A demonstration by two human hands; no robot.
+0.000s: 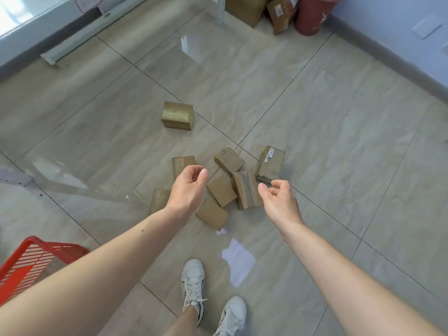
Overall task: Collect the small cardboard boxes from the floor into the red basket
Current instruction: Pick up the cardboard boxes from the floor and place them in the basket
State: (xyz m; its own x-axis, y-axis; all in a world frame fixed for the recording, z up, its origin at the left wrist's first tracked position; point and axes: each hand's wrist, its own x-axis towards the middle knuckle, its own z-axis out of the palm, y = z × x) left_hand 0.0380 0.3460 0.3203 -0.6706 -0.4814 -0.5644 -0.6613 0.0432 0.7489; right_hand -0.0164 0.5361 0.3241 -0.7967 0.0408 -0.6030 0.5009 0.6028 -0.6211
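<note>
Cardboard boxes (221, 190) are lying in a loose cluster on the tiled floor (339, 141), with one box (177, 115) sitting apart beyond them. The person is reaching both arms over the cluster: the left hand (189, 187) and right hand (278, 200) are hanging with fingers loosely curled, grasping nothing. The red basket (29, 260) is standing near the left elbow. The far box could easily be overlooked, and a hurried two-handed scoop might drop some.

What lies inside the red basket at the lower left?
Through the red basket mesh, a brown cardboard surface shows, probably one box. The left forearm covers the rest, so no count is possible.
</note>
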